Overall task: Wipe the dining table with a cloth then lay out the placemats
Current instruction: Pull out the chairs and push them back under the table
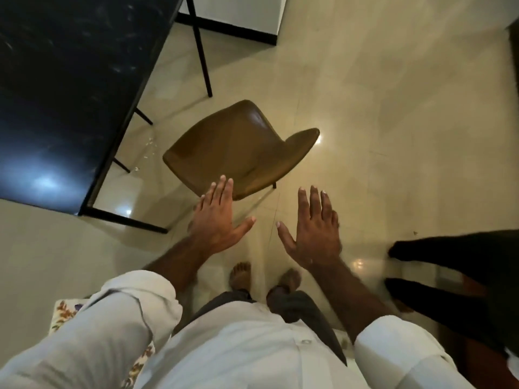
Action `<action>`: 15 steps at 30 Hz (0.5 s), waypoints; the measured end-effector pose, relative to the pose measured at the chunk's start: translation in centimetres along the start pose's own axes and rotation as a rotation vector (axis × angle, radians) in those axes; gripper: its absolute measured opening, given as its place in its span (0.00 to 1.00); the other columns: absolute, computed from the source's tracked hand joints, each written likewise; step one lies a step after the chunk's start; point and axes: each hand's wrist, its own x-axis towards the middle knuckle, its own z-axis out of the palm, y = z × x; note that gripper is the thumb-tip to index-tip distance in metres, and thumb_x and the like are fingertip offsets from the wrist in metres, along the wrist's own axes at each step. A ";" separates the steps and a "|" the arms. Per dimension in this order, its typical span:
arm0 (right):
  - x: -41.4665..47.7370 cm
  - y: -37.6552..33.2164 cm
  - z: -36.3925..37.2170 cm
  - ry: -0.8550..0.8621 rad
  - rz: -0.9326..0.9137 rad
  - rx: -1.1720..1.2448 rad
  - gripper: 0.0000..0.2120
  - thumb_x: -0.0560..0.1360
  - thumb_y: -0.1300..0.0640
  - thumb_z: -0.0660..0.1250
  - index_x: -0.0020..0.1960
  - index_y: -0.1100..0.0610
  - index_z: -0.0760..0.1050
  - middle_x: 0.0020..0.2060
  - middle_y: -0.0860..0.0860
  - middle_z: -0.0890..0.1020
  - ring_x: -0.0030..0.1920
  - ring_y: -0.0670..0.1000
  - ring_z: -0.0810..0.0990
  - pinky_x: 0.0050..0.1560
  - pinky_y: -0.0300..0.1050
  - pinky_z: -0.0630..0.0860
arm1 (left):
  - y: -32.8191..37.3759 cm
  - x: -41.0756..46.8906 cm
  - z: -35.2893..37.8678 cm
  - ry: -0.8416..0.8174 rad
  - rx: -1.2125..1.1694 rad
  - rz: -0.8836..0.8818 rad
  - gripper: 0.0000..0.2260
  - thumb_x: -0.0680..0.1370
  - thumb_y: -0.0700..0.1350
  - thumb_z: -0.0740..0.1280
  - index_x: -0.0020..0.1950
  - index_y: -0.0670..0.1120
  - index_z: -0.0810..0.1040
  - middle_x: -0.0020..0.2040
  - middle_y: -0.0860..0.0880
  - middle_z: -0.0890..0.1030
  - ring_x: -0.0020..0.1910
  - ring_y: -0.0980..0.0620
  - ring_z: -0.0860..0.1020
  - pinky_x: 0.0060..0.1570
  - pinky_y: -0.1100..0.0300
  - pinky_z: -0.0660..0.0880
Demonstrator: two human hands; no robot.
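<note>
Near the brown chair (233,153), the left hand (216,220) and the right hand (311,228) hang over the floor (365,108), each grip wide and holding nothing. Left of the chair stands the dark surface (56,80). A flowery cloth (63,311) peeks out below the chair, by the left sleeve (112,318).

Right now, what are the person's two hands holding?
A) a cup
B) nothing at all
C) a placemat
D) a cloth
B: the left hand and the right hand are both spread out with straight fingers, and nothing is in either one.
</note>
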 end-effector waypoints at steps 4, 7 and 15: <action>8.6 1.3 -2.2 0.023 -0.149 0.008 0.49 0.80 0.23 0.55 0.90 0.53 0.52 0.89 0.58 0.55 0.88 0.64 0.54 0.81 0.69 0.64 | 1.9 4.6 -1.3 -0.028 -0.123 -0.122 0.53 0.78 0.79 0.56 0.90 0.49 0.40 0.91 0.47 0.45 0.89 0.42 0.50 0.83 0.37 0.57; 13.9 2.1 -3.4 0.016 -0.252 0.007 0.49 0.81 0.23 0.53 0.90 0.53 0.51 0.89 0.58 0.54 0.88 0.64 0.54 0.81 0.68 0.64 | 2.6 7.1 -1.2 -0.011 -0.191 -0.217 0.53 0.77 0.81 0.54 0.90 0.50 0.40 0.91 0.47 0.47 0.89 0.42 0.51 0.83 0.36 0.57; 25.8 4.4 -4.0 -0.119 -0.448 -0.054 0.51 0.81 0.22 0.53 0.90 0.52 0.43 0.89 0.61 0.52 0.87 0.67 0.53 0.82 0.70 0.62 | 3.7 11.3 -1.2 -0.022 -0.391 -0.506 0.52 0.77 0.81 0.54 0.90 0.51 0.42 0.91 0.46 0.49 0.88 0.40 0.55 0.82 0.33 0.55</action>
